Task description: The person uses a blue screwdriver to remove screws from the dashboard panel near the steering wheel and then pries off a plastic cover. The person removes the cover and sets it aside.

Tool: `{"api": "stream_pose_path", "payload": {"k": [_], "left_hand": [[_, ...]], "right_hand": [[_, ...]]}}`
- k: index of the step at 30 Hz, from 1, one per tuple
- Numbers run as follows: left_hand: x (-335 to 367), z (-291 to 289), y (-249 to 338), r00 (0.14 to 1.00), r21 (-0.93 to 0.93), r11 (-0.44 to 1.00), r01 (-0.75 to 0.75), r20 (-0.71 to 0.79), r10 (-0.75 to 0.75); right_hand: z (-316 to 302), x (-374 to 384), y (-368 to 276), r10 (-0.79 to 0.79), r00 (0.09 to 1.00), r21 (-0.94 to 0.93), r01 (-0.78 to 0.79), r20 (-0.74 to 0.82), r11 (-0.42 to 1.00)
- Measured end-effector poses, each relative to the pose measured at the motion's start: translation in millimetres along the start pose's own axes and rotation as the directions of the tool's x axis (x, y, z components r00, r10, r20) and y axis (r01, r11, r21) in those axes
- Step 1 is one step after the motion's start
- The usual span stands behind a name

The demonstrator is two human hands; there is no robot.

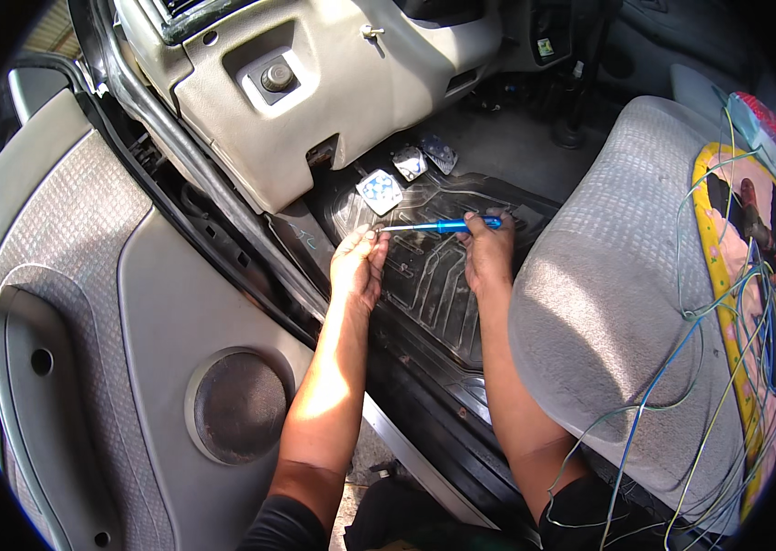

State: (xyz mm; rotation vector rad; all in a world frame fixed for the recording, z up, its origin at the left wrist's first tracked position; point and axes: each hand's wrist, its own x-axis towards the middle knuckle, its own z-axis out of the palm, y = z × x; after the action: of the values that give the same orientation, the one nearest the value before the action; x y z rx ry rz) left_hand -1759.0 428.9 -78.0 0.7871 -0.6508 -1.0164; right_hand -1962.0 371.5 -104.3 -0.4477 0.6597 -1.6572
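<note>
In my right hand (489,253) is a screwdriver (455,225) with a blue handle, its fingers closed round the grip. The thin metal shaft points left, toward my left hand (360,264). That hand pinches at the shaft's tip; whether a small part such as a screw sits between its fingers is too small to make out. Both hands hover above the black rubber floor mat (443,294) of a car's footwell. Just beyond the screwdriver are the pedals (379,191), with shiny patterned covers.
An open door with a round speaker (239,406) is on the left. The grey lower dash panel (314,101) spans the top. At right, a fabric seat (599,266) carries loose wires (695,321), a yellow-edged pink mat (725,253) and a pair of pliers (755,216).
</note>
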Motion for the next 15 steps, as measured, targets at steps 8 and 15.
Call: {"api": "stream_pose_path", "payload": {"k": [8,15], "left_hand": [[-2,14,9,0.997,0.200,0.977,-0.071,0.028,0.067],[7,28,47,0.982,0.357,0.933,-0.046,0.186,-0.023]], "right_hand": [[-19,17,-4,0.059,0.980,-0.193,-0.022,0.191,0.981],[-52,26,-27,0.491,0.760,-0.753,-0.005,0.425,0.658]]}}
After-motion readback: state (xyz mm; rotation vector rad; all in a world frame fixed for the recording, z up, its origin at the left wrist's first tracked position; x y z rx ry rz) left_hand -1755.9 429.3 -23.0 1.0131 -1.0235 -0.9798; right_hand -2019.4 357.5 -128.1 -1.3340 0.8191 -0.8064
